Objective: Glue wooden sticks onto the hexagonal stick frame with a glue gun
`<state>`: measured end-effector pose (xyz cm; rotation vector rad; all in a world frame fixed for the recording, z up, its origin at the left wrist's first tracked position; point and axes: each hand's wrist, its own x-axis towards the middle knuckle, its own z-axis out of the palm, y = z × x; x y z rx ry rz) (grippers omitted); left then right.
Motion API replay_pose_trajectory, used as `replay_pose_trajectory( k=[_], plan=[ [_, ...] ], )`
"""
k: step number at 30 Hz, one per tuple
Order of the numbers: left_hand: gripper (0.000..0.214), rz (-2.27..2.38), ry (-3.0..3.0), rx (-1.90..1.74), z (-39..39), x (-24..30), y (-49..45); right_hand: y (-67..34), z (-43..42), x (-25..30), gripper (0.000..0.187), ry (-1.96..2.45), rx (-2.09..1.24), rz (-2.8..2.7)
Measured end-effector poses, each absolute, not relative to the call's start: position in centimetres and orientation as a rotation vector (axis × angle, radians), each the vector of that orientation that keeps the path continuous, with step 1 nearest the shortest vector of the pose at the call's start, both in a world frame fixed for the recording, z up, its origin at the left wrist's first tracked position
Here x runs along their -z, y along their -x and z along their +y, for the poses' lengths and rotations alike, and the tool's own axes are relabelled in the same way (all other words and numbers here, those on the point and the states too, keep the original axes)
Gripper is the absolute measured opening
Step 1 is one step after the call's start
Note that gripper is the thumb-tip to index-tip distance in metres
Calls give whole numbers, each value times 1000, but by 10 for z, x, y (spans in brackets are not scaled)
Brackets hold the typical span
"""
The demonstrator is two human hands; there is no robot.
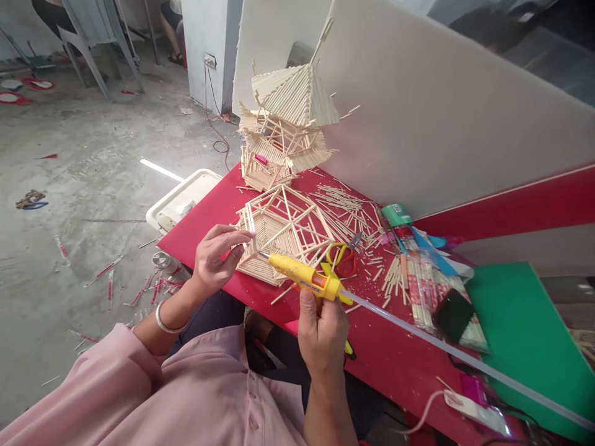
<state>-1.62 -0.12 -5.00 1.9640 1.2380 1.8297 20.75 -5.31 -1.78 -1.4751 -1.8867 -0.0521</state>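
Observation:
My right hand (323, 331) is wrapped round the handle of a yellow hot glue gun (302, 272). A long clear glue stick (446, 344) runs out of the gun's back end to the lower right. The nozzle points left at the near left side of a hexagonal stick frame (290, 220) on the red table. My left hand (217, 257) is at that same side, its fingers bent and its thumb drawn in close to the nozzle. Whatever lies between its fingertips is too small to make out. Behind the frame stands a tiered stick model with a sloped roof (288, 96).
Loose sticks (341, 207) lie scattered on the red table (376, 347). Scissors (341, 257) rest beside the frame. Packets of sticks (421, 285), a dark phone-like object (453, 314) and a green board (525, 322) are at the right. A white power strip (476, 412) lies lower right.

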Motion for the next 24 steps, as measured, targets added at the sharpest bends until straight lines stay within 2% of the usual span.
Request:
replay_pose_trajectory(
  k=[24],
  plan=[
    [18, 1227, -2019, -1841, -1, 51, 15, -203, -53, 14, 32, 1397, 247, -1939]
  ],
)
